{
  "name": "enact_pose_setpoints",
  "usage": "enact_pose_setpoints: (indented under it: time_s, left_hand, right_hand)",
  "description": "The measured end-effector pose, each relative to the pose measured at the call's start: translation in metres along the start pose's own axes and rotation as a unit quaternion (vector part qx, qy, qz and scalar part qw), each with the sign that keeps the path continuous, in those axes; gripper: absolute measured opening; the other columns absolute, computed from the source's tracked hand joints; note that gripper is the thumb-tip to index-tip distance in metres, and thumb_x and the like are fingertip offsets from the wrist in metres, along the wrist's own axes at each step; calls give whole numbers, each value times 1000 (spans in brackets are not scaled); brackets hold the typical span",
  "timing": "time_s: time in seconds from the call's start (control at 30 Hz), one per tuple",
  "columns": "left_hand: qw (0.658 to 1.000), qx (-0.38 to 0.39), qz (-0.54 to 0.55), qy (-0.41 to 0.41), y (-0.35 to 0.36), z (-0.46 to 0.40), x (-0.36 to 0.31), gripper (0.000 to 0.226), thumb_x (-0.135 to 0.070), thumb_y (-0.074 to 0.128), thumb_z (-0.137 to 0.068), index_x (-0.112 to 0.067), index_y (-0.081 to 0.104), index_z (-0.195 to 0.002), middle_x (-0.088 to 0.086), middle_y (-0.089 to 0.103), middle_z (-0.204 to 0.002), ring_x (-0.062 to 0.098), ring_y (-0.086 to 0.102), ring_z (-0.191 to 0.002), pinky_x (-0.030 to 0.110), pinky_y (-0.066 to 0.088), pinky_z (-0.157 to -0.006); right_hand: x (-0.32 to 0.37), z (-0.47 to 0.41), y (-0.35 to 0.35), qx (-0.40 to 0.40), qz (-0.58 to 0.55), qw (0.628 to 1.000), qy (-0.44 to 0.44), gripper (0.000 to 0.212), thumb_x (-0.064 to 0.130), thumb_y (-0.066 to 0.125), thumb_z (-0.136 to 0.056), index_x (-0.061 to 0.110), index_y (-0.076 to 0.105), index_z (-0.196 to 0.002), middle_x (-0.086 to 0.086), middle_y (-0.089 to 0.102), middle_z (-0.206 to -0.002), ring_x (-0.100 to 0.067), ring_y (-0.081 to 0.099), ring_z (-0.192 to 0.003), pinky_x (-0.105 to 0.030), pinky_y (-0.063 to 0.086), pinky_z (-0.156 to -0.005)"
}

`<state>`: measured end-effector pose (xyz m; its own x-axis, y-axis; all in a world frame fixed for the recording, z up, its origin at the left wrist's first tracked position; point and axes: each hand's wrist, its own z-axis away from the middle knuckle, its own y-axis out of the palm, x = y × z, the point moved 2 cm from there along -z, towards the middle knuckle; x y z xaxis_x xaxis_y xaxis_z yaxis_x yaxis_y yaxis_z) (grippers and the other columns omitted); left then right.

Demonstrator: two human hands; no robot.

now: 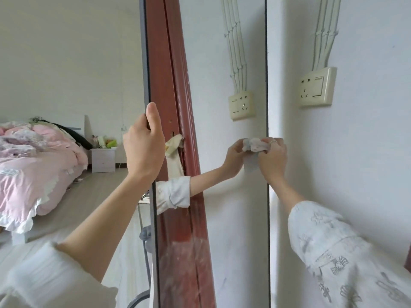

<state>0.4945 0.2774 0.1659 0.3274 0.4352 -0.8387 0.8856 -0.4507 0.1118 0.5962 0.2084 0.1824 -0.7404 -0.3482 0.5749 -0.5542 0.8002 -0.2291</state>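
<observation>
The left hand (142, 145) is gripping the left edge of the tall mirror (233, 218), steadying what is likely stiff, breakable glass, while the right hand (272, 161) is pinching a soft, light crumpled cloth (253, 145) against its right edge.

The mirror (222, 230) has a thin dark-grey frame. In its glass a door jamb (175, 96) shows red-brown, dusted whitish low down. The cloth (255, 145) is pale grey-white with a faint pink tinge. The right sleeve (333, 252) is white, printed with small grey figures; the left sleeve (44, 276) is plain white. The wall (367, 152) is white, the socket (317, 87) cream, the cables (325, 30) pale grey. The bedding (44, 170) is pink with floral patches and a white frill. The nightstand (103, 160) is off-white, the floor (93, 192) grey-beige.
</observation>
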Motion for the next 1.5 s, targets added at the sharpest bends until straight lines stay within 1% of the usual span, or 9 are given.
enact_pose_setpoints:
  time_s: [0.23, 0.37, 0.5, 0.57, 0.7, 1.0, 1.2, 1.37, 1.5]
  left_hand:
    - [990, 107, -44, -79, -1, 42, 84, 27, -3, 61, -70, -12, 57, -95, 5, 67, -92, 21, 64, -86, 33, 52, -79]
    - [980, -12, -181, 77, -70, 68, 34, 21, -11, 48, -86, -8, 54, -106, 6, 65, -100, 24, 59, -95, 36, 51, -84]
    - [884, -307, -323, 142, -92, 167, -88, 36, -38, 25, -99, -21, 41, -72, -10, 43, -63, 9, 39, -61, 21, 42, -67]
    - [850, -338, -343, 213, -76, 212, -126, 38, -34, 19, -100, -22, 27, -65, -6, 27, -62, 8, 27, -56, 21, 28, -56]
    - [854, -333, -343, 206, -63, 213, -125, 39, -34, 18, -101, -23, 24, -64, -6, 25, -62, 8, 26, -56, 23, 26, -56]
    - [850, -324, -355, 214, -63, 222, -123, 39, -30, 21, -101, -24, 25, -63, -6, 27, -60, 5, 28, -53, 19, 26, -54]
    - [866, -293, -346, 212, -68, 257, -87, 32, -24, 26, -101, -23, 34, -70, -6, 32, -61, -3, 37, -47, 11, 33, -51]
    - [897, -237, -337, 161, -70, 267, -86, 29, -27, 24, -101, -17, 38, -77, -5, 32, -68, 2, 34, -57, 8, 34, -57]
    - [914, -218, -316, 128, -76, 275, -81, 31, -28, 22, -101, -18, 32, -73, -4, 26, -70, 8, 28, -61, 10, 32, -56]
  right_hand:
    - [-66, 68, -6, 96, -32, 987, 123, 35, 1, 46, -82, 11, 58, -113, -13, 49, -117, -27, 55, -99, -27, 38, -82]
    - [-19, 67, -6, 58, -82, 993, 68, 33, 4, 49, -84, 12, 61, -113, -13, 51, -117, -28, 55, -104, -19, 35, -79]
    - [40, 76, -3, 50, -167, 984, -26, 26, 1, 53, -82, 7, 67, -103, -10, 55, -105, -21, 54, -98, -5, 36, -70]
    - [51, 88, 3, 55, -190, 978, -66, 24, 8, 54, -79, 11, 68, -98, -7, 53, -101, -24, 57, -97, -15, 44, -81]
    - [44, 117, 7, 78, -174, 974, -122, 33, 19, 52, -72, 13, 70, -99, 6, 48, -93, -27, 57, -96, -38, 49, -85]
    - [36, 176, -13, 236, -162, 941, -181, 29, 16, 62, -73, 15, 69, -101, 8, 55, -90, -10, 60, -84, -8, 44, -75]
    - [48, 148, -36, 22, -142, 986, -86, 22, 9, 60, -87, 9, 62, -108, -6, 61, -107, -11, 56, -89, 2, 34, -70]
    - [88, 133, -10, 46, -122, 989, -67, 27, 7, 55, -86, 16, 68, -108, -4, 54, -101, -22, 58, -100, -17, 37, -78]
    - [103, 159, 1, 61, -113, 985, -116, 30, 6, 57, -85, 18, 69, -110, -6, 56, -104, -19, 58, -94, -17, 38, -79]
